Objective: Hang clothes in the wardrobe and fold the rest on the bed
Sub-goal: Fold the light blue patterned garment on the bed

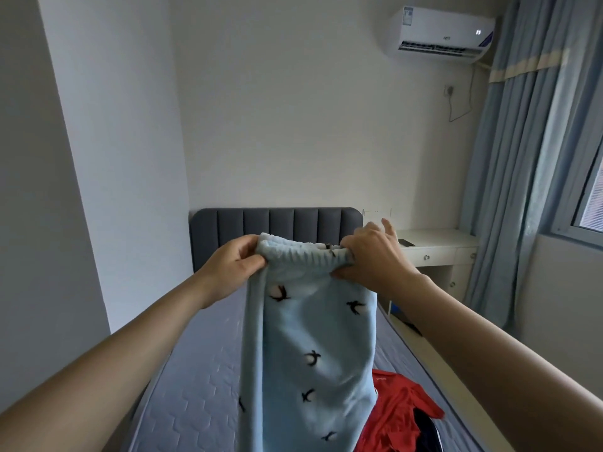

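Left hand and right hand pinched blue trousers at waistband, held above bed; right little finger raised.

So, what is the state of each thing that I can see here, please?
blue garment: held up by the waistband, hanging unfolded above the mattress
left grip: pinches the waistband's left end
right grip: pinches its right end
red garment: crumpled on the mattress, not folded
air conditioner: display lit
curtain: partly open
desk drawers: closed
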`<action>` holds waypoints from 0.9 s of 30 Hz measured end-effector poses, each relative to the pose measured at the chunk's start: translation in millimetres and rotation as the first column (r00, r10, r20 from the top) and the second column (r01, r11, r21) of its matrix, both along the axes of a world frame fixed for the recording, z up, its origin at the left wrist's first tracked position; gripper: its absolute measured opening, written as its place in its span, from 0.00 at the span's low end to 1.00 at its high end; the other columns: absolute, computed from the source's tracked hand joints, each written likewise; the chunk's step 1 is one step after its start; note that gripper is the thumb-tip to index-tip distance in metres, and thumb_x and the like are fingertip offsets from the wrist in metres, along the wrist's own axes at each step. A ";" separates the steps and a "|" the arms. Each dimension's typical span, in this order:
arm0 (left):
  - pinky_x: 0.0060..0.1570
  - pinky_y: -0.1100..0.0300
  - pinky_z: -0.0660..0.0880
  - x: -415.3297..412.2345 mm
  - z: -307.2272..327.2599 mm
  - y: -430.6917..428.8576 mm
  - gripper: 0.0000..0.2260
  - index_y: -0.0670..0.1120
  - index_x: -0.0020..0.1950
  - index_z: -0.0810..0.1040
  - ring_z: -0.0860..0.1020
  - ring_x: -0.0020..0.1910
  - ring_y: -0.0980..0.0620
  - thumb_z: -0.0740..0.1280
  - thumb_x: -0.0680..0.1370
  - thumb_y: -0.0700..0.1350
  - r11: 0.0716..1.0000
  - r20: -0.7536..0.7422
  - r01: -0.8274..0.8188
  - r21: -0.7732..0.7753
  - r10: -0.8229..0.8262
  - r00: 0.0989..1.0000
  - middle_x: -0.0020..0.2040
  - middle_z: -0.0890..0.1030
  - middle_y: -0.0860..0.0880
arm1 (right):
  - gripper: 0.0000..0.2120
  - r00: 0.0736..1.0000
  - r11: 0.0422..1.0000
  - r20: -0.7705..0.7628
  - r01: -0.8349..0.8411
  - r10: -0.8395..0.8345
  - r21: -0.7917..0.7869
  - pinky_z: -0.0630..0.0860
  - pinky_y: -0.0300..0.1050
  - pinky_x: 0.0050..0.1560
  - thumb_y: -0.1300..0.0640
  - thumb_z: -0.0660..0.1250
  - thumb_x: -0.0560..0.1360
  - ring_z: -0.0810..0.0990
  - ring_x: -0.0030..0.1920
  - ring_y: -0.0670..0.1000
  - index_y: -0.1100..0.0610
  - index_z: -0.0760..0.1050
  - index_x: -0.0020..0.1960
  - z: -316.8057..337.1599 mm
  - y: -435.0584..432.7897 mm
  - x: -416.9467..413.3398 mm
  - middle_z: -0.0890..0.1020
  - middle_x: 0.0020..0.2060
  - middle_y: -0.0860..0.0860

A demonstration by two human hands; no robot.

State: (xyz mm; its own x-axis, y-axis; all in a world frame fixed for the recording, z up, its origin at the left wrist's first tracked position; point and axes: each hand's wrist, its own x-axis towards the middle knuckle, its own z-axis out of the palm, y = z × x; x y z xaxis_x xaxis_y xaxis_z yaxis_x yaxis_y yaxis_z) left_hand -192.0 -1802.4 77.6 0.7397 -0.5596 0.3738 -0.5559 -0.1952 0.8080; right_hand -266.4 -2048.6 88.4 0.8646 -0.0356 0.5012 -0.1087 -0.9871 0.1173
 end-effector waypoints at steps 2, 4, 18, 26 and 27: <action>0.61 0.48 0.75 5.3 3.0 4.7 0.12 0.52 0.57 0.79 0.79 0.56 0.55 0.61 0.79 0.40 0.999 0.015 -0.039 0.009 0.039 0.999 0.54 0.83 0.54 | 0.16 0.996 0.973 0.009 -0.088 0.088 0.213 0.69 0.46 0.57 0.41 0.75 0.65 0.69 0.54 0.53 0.49 0.77 0.45 6.5 0.1 1.3 0.71 0.46 0.50; 0.59 0.51 0.76 9.6 4.6 11.2 0.12 0.54 0.57 0.79 0.79 0.56 0.54 0.61 0.79 0.40 0.998 0.004 -0.058 -0.008 0.058 0.998 0.53 0.83 0.55 | 0.12 0.983 0.843 -0.019 -0.146 0.182 0.517 0.69 0.34 0.39 0.50 0.77 0.64 0.73 0.45 0.47 0.49 0.75 0.40 12.1 -0.9 -1.0 0.75 0.43 0.49; 0.63 0.61 0.64 11.7 41.4 12.2 0.53 0.60 0.76 0.51 0.64 0.67 0.61 0.77 0.58 0.64 0.923 0.360 -0.157 0.352 0.021 0.933 0.70 0.66 0.60 | 0.20 0.893 0.314 0.202 -0.342 0.403 0.886 0.80 0.57 0.56 0.62 0.79 0.65 0.83 0.53 0.57 0.61 0.79 0.55 16.0 44.3 9.6 0.85 0.50 0.58; 0.50 0.56 0.79 13.1 43.5 -0.7 0.14 0.52 0.46 0.83 0.83 0.46 0.53 0.76 0.66 0.58 0.824 0.034 0.110 0.555 -0.155 0.987 0.44 0.85 0.52 | 0.17 0.859 0.331 0.220 -0.397 0.462 0.856 0.81 0.53 0.53 0.59 0.78 0.66 0.83 0.50 0.55 0.58 0.79 0.54 -0.8 45.2 10.9 0.85 0.48 0.57; 0.51 0.56 0.79 13.5 39.3 -1.1 0.14 0.52 0.46 0.83 0.83 0.46 0.53 0.75 0.67 0.59 0.829 -0.014 0.143 0.540 -0.162 0.987 0.44 0.85 0.52 | 0.17 0.864 0.318 0.224 -0.389 0.451 0.864 0.81 0.51 0.52 0.57 0.78 0.67 0.84 0.50 0.54 0.57 0.79 0.54 -8.6 41.5 10.5 0.85 0.47 0.55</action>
State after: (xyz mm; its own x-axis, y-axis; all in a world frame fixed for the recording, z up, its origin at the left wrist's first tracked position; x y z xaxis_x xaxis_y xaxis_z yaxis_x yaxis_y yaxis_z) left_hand -178.5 -1803.5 116.9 0.6212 -0.7837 0.0020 -0.6380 -0.5042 0.5821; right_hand -255.8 -2007.1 79.8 0.9207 -0.0399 0.3882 0.3278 -0.4608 -0.8247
